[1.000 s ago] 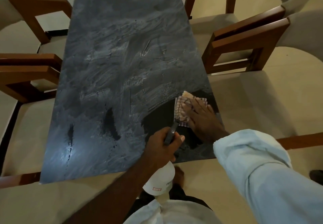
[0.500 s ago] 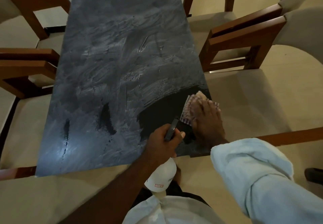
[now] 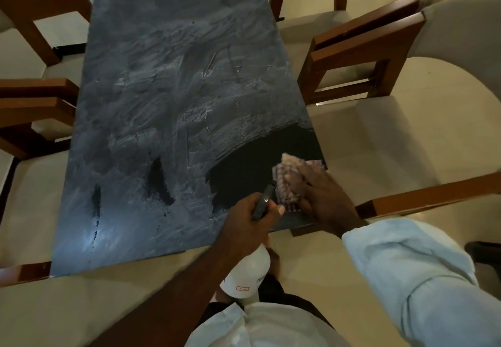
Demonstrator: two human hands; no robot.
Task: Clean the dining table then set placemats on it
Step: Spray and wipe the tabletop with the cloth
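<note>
The dark dining table is smeared with whitish cleaning streaks over most of its top. A wiped black patch lies at its near right corner. My right hand presses flat on a checked cloth there, close to the table's right edge. My left hand grips the neck of a white spray bottle, which hangs below the table's near edge with its black trigger pointing up at the table.
Brown wooden chairs with beige seats stand round the table: two on the left, two on the right, one at the near right. The floor is pale tile. No placemats are in view.
My right hand has slid the cloth toward the table's right edge and back nearer, widening the wiped black patch. My left hand with the bottle has stayed put.
</note>
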